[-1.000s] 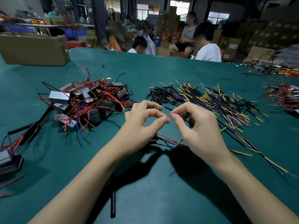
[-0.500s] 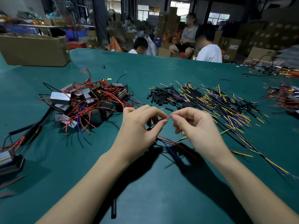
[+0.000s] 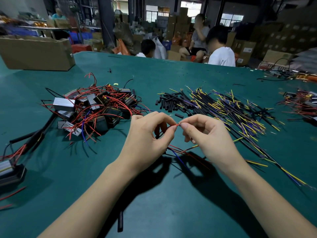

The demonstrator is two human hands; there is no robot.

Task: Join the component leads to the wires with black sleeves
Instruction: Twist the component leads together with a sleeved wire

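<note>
Item: thin red insulated component lead (image 3: 173, 126) with a bared copper tip, held above the green-covered desk (image 3: 171, 212), between its near edge and its middle. My left hand (image 3: 147, 140) pinched the red lead between thumb and forefinger. My right hand (image 3: 207, 136) pinched the bared end just beside it, fingertips of the two hands all but touching. Long axis of the joint: roughly level, left to right, tilted slightly up toward my right hand.

Item: short black tubular sleeves (image 3: 168, 103), loose heap, farther out on the desk, ahead of the hands and a little right of the joint. One stray sleeve (image 3: 179, 115) lay nearest, just beyond my right fingertips. My right hand was the nearer to them, in my judgement.

Item: pile of black-sleeved yellow and blue wires (image 3: 236, 114), to the right.

Item: heap of boxy grey and black components with red leads (image 3: 92, 110), to the left.
</note>
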